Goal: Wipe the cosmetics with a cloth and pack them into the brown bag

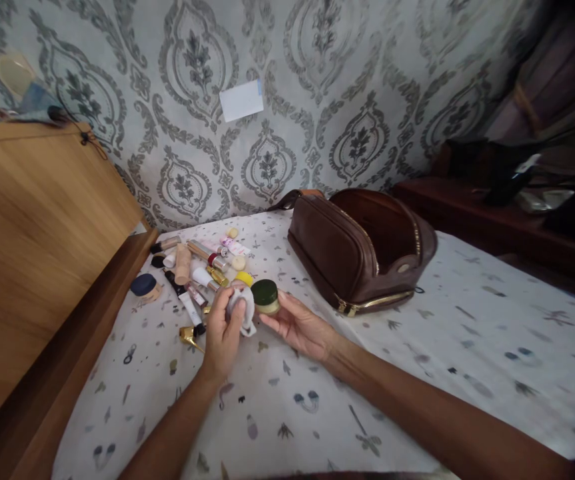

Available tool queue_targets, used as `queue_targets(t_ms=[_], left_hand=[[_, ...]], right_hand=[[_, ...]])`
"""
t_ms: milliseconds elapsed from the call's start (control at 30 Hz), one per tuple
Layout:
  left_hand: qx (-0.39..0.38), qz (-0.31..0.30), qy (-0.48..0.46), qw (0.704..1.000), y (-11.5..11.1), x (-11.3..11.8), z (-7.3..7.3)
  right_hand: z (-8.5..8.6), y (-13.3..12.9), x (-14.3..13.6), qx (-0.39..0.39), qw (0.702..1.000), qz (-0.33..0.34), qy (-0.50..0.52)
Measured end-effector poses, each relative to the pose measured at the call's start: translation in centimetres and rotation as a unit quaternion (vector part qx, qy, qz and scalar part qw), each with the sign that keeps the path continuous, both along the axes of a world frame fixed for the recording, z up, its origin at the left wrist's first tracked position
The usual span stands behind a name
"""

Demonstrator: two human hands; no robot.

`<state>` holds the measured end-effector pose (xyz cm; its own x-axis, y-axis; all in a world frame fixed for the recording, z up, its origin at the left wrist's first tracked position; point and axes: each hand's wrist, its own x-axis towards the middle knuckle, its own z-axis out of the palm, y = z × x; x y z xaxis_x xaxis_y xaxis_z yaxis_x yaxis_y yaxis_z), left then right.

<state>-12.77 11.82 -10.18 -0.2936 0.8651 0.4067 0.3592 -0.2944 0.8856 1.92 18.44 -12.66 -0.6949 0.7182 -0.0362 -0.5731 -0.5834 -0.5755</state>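
My left hand [224, 327] is closed on a crumpled white cloth [242, 310]. Just to its right, my right hand [302, 327] grips a small jar [266, 297] with a dark green lid and a pale base. The cloth and jar are very close together; whether they touch I cannot tell. Behind and left of my left hand lie several cosmetics, among them a peach tube [182, 264], a jar with a navy lid [145, 287], a yellow-lidded item [244, 278] and a black-and-white tube [188, 307]. A brown bag [337, 257] stands unzipped at the right, beyond my right hand.
The patterned white sheet [277, 413] covers the surface under everything. A wooden panel [42, 247] rises at the left. Patterned wallpaper with a white card [242, 101] is behind. A dark red ledge [472, 213] with dark items stands at the right.
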Motion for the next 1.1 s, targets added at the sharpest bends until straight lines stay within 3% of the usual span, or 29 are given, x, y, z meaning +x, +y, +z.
queue_targets(t_ms=[300, 533, 700, 800, 933, 1100], left_hand=[[0.018, 0.003, 0.064, 0.998, -0.2, -0.6, -0.7], [0.076, 0.009, 0.115, 0.99, 0.1, -0.9, -0.5], [0.016, 0.044, 0.065, 0.997, -0.6, -0.7, -0.1], [-0.009, 0.073, 0.061, 0.995, -1.6, 0.0, 0.8], [0.008, 0.107, 0.098, 0.989, -2.8, 1.6, 2.0], [0.022, 0.17, 0.088, 0.981, -3.7, 4.4, 1.9]], right_hand=[[-0.3, -0.1, 0.1, 0.066, 0.997, 0.013, -0.048], [-0.6, 0.1, -0.1, 0.043, 0.998, 0.026, -0.029], [-0.4, -0.2, -0.5, 0.001, 1.0, 0.014, -0.015], [0.5, -0.3, -0.6, -0.012, 1.0, 0.01, -0.02], [1.8, -0.2, 0.0, 0.044, 0.997, 0.04, -0.046], [1.9, 0.0, 1.2, 0.097, 0.989, 0.07, -0.081]])
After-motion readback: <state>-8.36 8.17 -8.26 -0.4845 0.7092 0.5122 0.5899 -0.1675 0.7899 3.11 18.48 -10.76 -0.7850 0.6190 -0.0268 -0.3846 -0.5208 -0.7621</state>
